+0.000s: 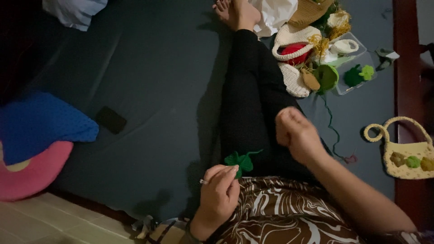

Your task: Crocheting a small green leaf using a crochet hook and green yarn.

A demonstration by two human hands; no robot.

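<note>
The person sits on a dark bed sheet (149, 90) with legs stretched out ahead, a brown and white patterned garment (289, 212) across the lap. Nearest the camera, the left hand (219, 194) is closed in a pinch, thumb and fingertips pressed on the lower edge of a small green crochet piece (239, 161), which stands just above the hand and over the black-clad thigh. A short green tail (254, 153) runs from the piece up and to the right, pointing toward the other hand, so the piece's long line lies roughly left to right between the two

The right hand (296, 133) hangs a little farther out and to the right, curled into a loose fist; whether it holds a hook or thread cannot be told. It is near the piece but not touching it; the left hand is the one in contact

Beyond it a thin dark green yarn strand (334, 131) trails across the sheet up to a green yarn ball (326, 77), lying among cream crochet items and a clear tray (357, 72). A small cream crochet bag (407, 153) lies at the far right, a black phone (110, 119) well off to the left
</note>
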